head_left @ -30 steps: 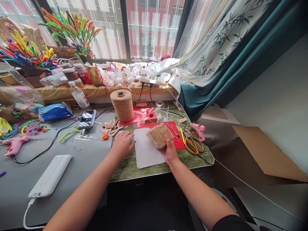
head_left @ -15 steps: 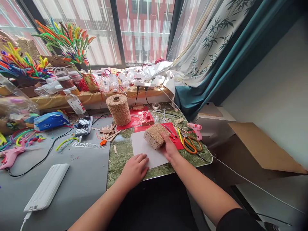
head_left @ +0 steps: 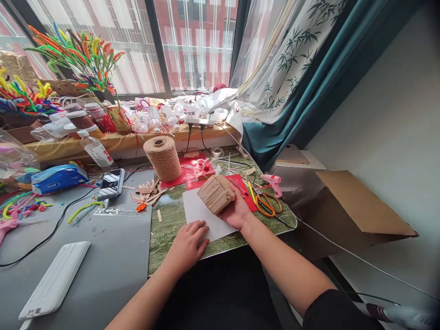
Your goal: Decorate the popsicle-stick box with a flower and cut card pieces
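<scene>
My right hand point(head_left: 237, 211) grips a small handmade box point(head_left: 216, 195) covered in brown wooden strips, with twine along one edge. It is held tilted above a white sheet of paper point(head_left: 195, 206), its strip-covered side facing me. The fingers behind the box are partly hidden. My left hand point(head_left: 190, 240) lies flat with fingers stretched out, resting at the near left edge of the paper and holding nothing. Behind the box a red sheet point(head_left: 252, 206) lies on the green wood-patterned table point(head_left: 165, 243).
A large twine spool point(head_left: 163, 160) stands behind the paper, beside loose wooden sticks point(head_left: 149, 192). Orange-handled scissors point(head_left: 270, 205) and a pink glue gun point(head_left: 272, 182) lie at the right. A phone point(head_left: 112, 183) and a white power bank point(head_left: 55, 279) are on the grey surface left.
My right hand has turned the box, so its twine-wrapped face has swung away and a strip-covered side now shows. The left hand stays on the paper. The view has shifted slightly.
</scene>
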Available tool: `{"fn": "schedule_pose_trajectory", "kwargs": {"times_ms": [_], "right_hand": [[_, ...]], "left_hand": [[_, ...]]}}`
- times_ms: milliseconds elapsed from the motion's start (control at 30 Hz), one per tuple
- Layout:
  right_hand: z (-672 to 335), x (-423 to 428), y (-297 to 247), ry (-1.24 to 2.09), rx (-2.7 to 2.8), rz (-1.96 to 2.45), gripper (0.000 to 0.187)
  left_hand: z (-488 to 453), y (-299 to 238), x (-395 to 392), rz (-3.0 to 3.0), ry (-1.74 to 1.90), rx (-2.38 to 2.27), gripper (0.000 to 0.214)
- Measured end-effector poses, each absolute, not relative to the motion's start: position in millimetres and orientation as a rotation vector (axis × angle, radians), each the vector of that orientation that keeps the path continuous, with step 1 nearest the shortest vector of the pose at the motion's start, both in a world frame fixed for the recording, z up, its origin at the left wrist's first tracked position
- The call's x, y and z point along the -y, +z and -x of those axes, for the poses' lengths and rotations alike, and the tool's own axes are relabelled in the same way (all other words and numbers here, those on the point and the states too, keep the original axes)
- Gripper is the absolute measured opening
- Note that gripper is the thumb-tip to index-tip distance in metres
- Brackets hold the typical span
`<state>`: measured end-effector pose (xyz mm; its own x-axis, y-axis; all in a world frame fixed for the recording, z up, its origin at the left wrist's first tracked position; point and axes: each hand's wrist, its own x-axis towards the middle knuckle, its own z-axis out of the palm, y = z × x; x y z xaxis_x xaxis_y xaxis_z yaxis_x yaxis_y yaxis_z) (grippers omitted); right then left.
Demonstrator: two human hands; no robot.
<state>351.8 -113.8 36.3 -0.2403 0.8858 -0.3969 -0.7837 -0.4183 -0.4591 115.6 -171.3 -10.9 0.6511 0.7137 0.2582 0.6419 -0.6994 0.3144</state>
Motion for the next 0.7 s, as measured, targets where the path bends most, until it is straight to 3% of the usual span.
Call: {"fn": "schedule_pose_trajectory", "kwargs": {"times_ms": [467, 600, 700], "right_hand": [[-346.5, 117.6, 34.0, 1.811, 0.206, 0.774, 0.059], [-338.8, 124.2, 33.4, 1.77, 0.276, 0.784, 0.062], [-328.1, 131.8, 32.4, 1.715, 0.305, 0.818, 0.059]], "left_hand": [[-113.0, -11.0, 169.7, -2.641, 0.544, -1.09, 0.036], [-115.5, -0.3, 171.0, -2.522, 0.693, -1.08, 0.036], [-126.9, 12.9, 181.6, -2.319, 0.853, -1.078, 0.05]]}}
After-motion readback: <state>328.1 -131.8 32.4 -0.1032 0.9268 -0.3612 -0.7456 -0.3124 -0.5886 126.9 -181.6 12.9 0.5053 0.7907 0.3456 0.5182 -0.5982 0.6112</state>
